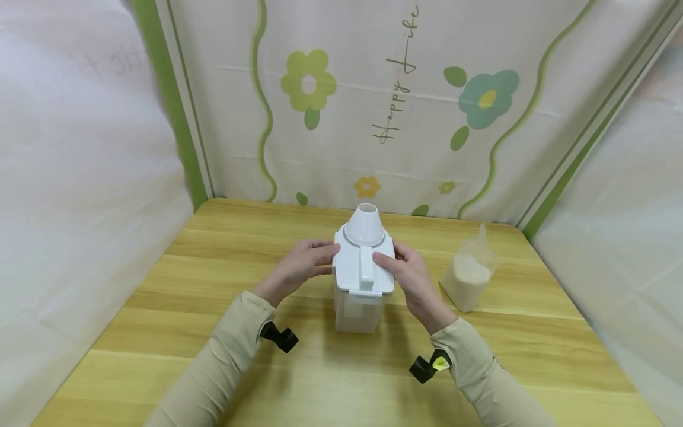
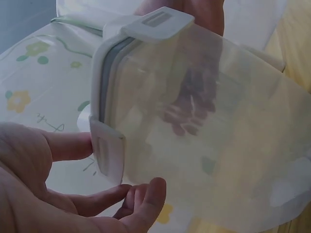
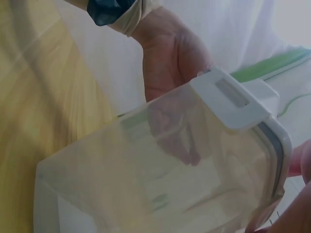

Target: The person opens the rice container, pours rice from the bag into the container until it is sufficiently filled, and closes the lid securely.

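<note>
A translucent storage container [image 1: 357, 314] stands on the table with a white lid [image 1: 349, 270] on it. The lid carries a bar handle [image 1: 366, 267] and side clips [image 2: 108, 150]. A white cone-shaped piece [image 1: 366, 226], open at its narrow top, sits at the lid's far end. My left hand [image 1: 299, 264] holds the container's left side, thumb at the lid's edge and fingertips by the clip. On the other side, my right hand [image 1: 413, 281] grips it with the thumb on top of the lid near the handle; its other fingers are partly hidden.
A clear bag of pale grains [image 1: 466, 281] stands on the wooden table [image 1: 187, 284] to the right of the container. A flowered curtain [image 1: 341, 118] hangs behind the table, with pale sheets at both sides.
</note>
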Tool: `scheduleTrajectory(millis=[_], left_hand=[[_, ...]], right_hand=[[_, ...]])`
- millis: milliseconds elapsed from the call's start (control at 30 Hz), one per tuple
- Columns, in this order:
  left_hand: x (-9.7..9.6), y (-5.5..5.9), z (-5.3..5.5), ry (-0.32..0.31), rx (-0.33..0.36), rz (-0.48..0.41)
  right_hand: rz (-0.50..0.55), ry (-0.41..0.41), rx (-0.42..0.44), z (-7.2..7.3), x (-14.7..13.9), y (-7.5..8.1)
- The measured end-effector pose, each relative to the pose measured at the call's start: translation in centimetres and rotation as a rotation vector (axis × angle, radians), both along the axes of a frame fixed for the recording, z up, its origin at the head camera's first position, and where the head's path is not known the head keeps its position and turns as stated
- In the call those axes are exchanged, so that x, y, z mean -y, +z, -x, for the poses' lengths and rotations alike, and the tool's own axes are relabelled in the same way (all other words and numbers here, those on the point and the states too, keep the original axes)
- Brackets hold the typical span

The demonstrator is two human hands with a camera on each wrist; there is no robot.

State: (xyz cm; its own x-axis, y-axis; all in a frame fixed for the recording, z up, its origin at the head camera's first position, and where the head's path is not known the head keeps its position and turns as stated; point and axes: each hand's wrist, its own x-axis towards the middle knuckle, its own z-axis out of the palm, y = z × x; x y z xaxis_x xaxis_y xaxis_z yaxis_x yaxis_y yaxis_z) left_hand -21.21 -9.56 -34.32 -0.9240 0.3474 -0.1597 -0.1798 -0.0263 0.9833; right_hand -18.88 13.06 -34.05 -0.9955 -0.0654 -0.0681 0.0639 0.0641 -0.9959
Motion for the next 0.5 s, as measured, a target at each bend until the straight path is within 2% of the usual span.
scheduleTrajectory(millis=[267, 500], left_hand=[[0.32, 0.27, 0.71, -0.004, 0.043, -0.048], [0.52, 0.44, 0.83, 0.001, 0.088, -0.096]], right_hand=[[0.010, -0.037, 0.025, -0.20, 0.04, 0.23], [0.001, -0.048, 0.030, -0.28, 0.11, 0.18]])
